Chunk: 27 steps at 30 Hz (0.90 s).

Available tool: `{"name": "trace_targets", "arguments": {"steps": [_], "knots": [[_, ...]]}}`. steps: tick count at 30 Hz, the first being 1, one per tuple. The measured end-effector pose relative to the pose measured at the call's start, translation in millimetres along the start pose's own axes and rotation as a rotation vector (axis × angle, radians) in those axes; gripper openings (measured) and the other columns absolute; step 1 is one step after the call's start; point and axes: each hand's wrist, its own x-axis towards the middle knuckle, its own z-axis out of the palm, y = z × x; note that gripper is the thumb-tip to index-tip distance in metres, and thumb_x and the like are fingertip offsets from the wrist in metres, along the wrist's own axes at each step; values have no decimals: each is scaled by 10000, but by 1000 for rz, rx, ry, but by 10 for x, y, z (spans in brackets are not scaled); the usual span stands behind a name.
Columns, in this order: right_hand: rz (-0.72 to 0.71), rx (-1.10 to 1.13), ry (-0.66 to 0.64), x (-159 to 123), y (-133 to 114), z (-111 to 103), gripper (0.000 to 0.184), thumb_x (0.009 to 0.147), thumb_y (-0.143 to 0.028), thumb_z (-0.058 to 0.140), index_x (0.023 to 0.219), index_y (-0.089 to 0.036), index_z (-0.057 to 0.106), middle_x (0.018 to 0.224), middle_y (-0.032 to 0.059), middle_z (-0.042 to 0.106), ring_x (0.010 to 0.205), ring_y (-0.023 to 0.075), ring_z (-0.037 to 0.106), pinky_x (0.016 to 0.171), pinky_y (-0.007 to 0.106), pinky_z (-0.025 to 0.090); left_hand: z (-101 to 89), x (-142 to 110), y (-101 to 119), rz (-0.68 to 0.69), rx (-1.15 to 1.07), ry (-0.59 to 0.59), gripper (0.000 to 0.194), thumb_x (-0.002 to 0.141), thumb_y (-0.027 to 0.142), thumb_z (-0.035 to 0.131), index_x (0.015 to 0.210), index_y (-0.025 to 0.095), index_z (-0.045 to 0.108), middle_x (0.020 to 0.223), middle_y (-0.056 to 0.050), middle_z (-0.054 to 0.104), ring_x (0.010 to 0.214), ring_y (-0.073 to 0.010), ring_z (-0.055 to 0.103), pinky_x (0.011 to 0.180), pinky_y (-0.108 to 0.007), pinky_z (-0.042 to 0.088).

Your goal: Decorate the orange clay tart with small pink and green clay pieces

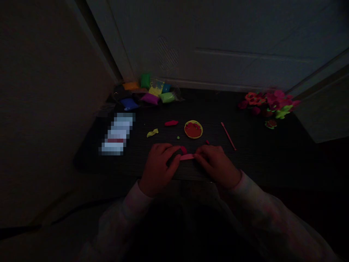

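Between my hands a flat pink modelling tool [187, 157] lies level, low over the front part of the dark table. My left hand [161, 168] pinches its left end between thumb and fingers. At the other end, my right hand [216, 164] grips it with the fingertips. A red piece of clay [184, 150] sits just behind the tool, near my left fingertips; whether the two touch I cannot tell. A small dark red bit of clay [207, 142] rests just beyond my right hand. Behind the hands stands a round clay piece [193, 130] with a yellow rim and an orange-red middle.
A red clay roll [171, 123], a yellow clay scrap [152, 133], a green ball [178, 138] and a pink stick tool [228, 136] lie around. Coloured clay packets [151, 98] line the back left; clay flowers [278, 102] the back right. A blurred bright sheet [117, 134] is at left.
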Motion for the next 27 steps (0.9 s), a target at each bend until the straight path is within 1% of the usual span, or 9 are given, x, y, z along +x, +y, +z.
{"name": "trace_targets", "arguments": {"steps": [5,9,12,15,18,24,27], "knots": [[53,-49,8,117,-12,23,184,855,-301,380,822,-178,514,748,21,617,679,130,559,628,244,345,17,63,-58,-2,32,0,264,814,140,425,1011,165,599,914,-63,551,906,-189,453,815,-360,392],[100,-125,-17,194,-44,54,196,855,-297,372,817,-177,522,745,32,622,681,141,562,618,248,338,28,64,-94,35,93,-63,323,772,103,434,1019,213,611,929,-63,544,898,-211,437,790,-386,388],[121,-187,-35,205,-66,70,213,852,-309,370,804,-180,533,735,37,620,682,157,562,630,266,328,30,52,-86,61,148,-109,349,762,108,452,1038,256,605,930,-54,545,892,-215,430,780,-389,378],[142,-238,-43,209,-78,86,221,849,-322,366,797,-182,529,747,49,620,694,173,561,636,282,319,40,49,-62,62,204,-151,364,760,116,466,1063,276,589,927,-48,549,885,-219,425,763,-385,370],[164,-268,-56,223,-88,102,209,838,-330,384,787,-179,520,737,57,618,689,177,562,621,281,314,59,49,-47,57,242,-150,341,768,136,469,1051,281,594,915,-43,553,874,-224,419,743,-384,364],[162,-271,-53,222,-114,110,200,841,-324,387,783,-180,513,730,44,620,683,167,563,611,279,310,60,31,-42,68,220,-136,330,778,140,457,1053,266,589,905,-50,545,872,-218,420,740,-375,364],[146,-254,-38,207,-108,116,216,854,-318,369,799,-177,523,773,40,628,726,166,567,636,285,321,51,15,-29,114,192,-170,345,780,142,454,1081,265,569,955,-56,542,906,-222,422,773,-393,359]]}}
